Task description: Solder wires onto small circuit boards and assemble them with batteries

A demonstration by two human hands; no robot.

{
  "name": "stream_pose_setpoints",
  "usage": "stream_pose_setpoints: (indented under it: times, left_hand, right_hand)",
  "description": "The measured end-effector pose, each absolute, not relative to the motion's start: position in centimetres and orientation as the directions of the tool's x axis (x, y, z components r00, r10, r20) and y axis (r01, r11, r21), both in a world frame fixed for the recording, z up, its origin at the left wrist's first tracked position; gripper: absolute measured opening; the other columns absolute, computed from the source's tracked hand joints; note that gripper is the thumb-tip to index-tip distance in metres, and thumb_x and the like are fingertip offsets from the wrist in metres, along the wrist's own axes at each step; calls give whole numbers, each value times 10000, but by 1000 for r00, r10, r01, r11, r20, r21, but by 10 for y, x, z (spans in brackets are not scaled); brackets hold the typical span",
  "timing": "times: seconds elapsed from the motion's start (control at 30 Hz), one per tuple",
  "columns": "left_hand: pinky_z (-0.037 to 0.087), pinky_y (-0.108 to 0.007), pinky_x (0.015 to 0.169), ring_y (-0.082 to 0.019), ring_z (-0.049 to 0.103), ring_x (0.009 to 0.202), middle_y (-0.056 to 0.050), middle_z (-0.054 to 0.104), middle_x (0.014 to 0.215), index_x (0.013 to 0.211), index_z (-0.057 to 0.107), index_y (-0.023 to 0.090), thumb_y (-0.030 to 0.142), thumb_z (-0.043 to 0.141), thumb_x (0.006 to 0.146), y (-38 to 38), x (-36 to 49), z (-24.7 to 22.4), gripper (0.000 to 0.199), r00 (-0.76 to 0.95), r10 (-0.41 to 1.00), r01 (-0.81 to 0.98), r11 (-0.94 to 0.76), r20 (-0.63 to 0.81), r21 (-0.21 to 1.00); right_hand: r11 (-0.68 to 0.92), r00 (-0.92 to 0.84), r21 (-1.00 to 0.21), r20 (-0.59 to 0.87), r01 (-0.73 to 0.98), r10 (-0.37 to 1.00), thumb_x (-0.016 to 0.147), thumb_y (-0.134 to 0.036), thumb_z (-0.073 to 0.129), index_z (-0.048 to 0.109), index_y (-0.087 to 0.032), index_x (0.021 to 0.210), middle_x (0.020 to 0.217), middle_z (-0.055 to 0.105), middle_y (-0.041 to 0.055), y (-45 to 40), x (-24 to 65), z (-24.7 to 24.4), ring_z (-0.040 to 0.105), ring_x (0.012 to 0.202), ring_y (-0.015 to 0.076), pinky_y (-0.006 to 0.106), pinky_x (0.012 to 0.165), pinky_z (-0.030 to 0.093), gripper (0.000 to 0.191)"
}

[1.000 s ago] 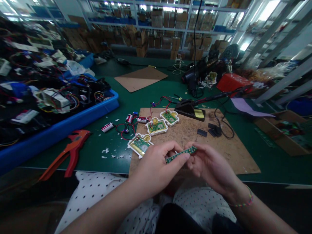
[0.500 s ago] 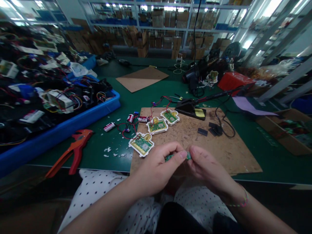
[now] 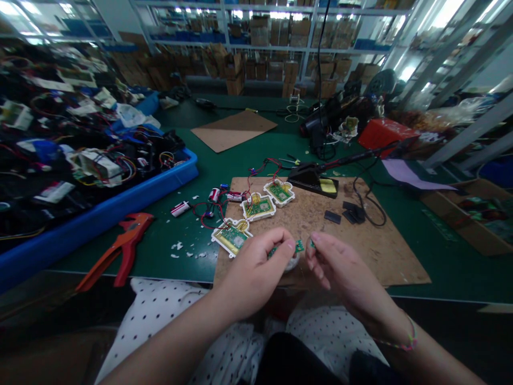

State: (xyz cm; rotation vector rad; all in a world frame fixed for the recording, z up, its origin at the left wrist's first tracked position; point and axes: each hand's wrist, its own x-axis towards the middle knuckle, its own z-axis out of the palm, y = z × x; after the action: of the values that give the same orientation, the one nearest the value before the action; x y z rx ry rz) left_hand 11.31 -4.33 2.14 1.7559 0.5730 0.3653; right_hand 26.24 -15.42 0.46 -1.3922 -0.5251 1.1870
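Observation:
My left hand (image 3: 258, 267) is closed on a small green circuit board (image 3: 299, 246), whose right end sticks out past the thumb. A pale rounded part (image 3: 292, 263) shows beneath those fingers. Just to the right, my right hand (image 3: 336, 262) pinches a tiny green piece (image 3: 312, 243) between thumb and fingertips. Between the hands is a narrow gap. Three white housings with green boards lie beyond the left hand: a near one (image 3: 232, 236), a middle one (image 3: 259, 207) and a far one (image 3: 279, 192). Red wires join them to batteries (image 3: 180, 208).
A brown work board (image 3: 385, 256) lies on the green table. Orange-handled cutters (image 3: 128, 246) and a blue bin (image 3: 160, 187) of wired parts are at left. A soldering iron stand (image 3: 310, 176), black pads (image 3: 332, 216) and a cardboard box (image 3: 468, 214) are at right.
My hands have moved apart; the right went slightly right with a tiny green piece in its fingertips. More of the board's end and the pale part beneath now show.

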Motion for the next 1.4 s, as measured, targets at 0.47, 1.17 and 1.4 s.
stream_pose_setpoints:
  times: [0.47,1.17,1.4]
  left_hand:
    - [373,-264,682,-134,504,726,17,580,745,785,593,170,479,542,990,-39,113,23,374,827,542,254,-128,-147,959]
    - [470,-250,692,-150,571,754,-17,611,806,879,631,181,531,460,1005,-43,116,21,410,792,555,200,158,-255,967]
    - [474,-285,777,-179,596,858,-32,638,846,866,640,169,485,397,1045,-45,113,18,437,862,490,158,-16,-130,987]
  right_hand:
    - [-263,236,-878,-376,-399,896,935,-592,551,610,-189,904,690,421,-56,-154,263,8,245,510,29,161,414,161,408]
    - [-178,250,-752,-417,-634,874,923,-441,640,698,-198,1042,906,585,4,-153,257,9,481,666,44,140,486,355,277]
    - [-301,151,-897,-363,-323,919,906,-643,570,573,-177,863,637,371,-67,-153,249,9,267,526,37,179,456,186,468]
